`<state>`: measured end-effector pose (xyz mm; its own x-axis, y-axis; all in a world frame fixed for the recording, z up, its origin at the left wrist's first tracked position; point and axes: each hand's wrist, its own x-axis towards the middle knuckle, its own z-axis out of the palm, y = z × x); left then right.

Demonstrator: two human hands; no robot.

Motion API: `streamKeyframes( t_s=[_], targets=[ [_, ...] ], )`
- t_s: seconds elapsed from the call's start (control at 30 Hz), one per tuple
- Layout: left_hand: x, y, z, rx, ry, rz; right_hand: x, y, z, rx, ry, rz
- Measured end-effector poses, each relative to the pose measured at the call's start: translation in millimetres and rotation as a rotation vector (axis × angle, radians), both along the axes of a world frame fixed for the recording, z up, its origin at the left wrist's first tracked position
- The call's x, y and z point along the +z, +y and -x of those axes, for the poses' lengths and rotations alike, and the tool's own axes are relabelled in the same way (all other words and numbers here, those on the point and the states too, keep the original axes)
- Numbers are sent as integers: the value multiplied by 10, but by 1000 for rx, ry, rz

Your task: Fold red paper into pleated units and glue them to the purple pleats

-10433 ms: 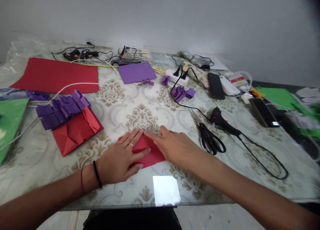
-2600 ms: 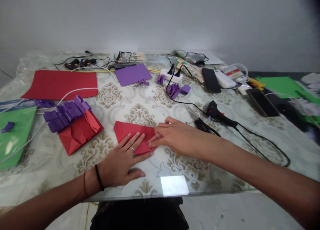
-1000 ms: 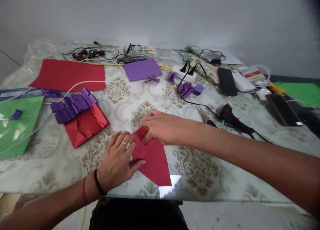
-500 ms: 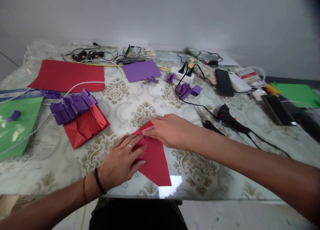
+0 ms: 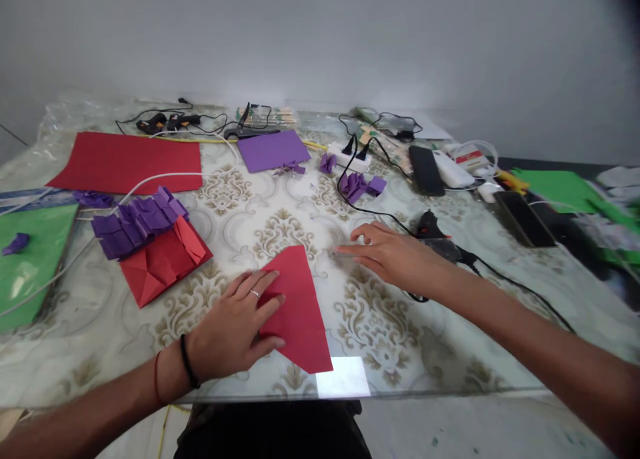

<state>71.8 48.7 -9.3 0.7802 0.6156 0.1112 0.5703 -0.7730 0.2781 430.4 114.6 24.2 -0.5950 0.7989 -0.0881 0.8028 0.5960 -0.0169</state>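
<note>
My left hand (image 5: 235, 326) lies with its fingers spread on a folded red sheet of paper (image 5: 297, 312), pressing its left side to the table. The sheet has a straight slanting right edge and a narrow top. My right hand (image 5: 385, 252) is off the paper, to its right, over the tabletop. Its index finger points left, and the fingers are apart with nothing visible between them. Under and behind the right wrist is a black glue gun (image 5: 430, 226), partly covered by the arm. A small black curved part shows below that wrist; its kind is unclear.
At left sit a folded red paper piece (image 5: 165, 262) topped by pleated purple paper (image 5: 140, 222), and green sheets (image 5: 30, 266). Red sheets (image 5: 135, 162), a purple sheet (image 5: 273, 150) and a power strip (image 5: 350, 158) lie farther back. Phones (image 5: 427, 170) and cables are at right.
My right hand has let go of the red paper's top and moved right, toward the glue gun. The left hand stays on the paper. The view has turned slightly to the right.
</note>
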Motion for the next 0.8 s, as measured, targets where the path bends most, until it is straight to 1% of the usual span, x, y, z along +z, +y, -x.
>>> streamKeyframes(
  t_s=[0.07, 0.13, 0.17, 0.23, 0.3, 0.33, 0.4, 0.47, 0.57, 0.67, 0.73, 0.8],
  targets=[
    [3, 38, 30, -69, -25, 29, -102, -24, -76, -25, 67, -58],
    [20, 107, 34, -102, -63, 59, -163, -47, -12, -50, 198, -99],
    [29, 153, 23, -78, -82, 67, -180, -55, 71, -65, 273, -106],
    [40, 256, -23, 52, -104, 53, -193, -55, 310, -86, 406, -82],
    [32, 351, -82, 209, -94, 5, -198, -31, 588, -80, 478, 26],
    [20, 388, -110, 257, -81, -12, -200, -12, 718, -82, 492, 68],
    [-11, 434, -151, 286, -66, -6, -202, 34, 923, -94, 482, 162],
    [-45, 448, -172, 276, -83, 42, -196, 79, 1039, -111, 464, 226],
    [-79, 448, -181, 264, -152, 127, -163, 112, 1076, -123, 459, 268],
    [-74, 456, -179, 277, -256, 171, -119, 69, 1046, -119, 475, 307],
    [-43, 463, -170, 291, -320, 217, -100, 1, 1024, -116, 563, 308],
    [7, 461, -154, 297, -368, 324, -94, -75, 1003, -99, 730, 263]
  ],
)
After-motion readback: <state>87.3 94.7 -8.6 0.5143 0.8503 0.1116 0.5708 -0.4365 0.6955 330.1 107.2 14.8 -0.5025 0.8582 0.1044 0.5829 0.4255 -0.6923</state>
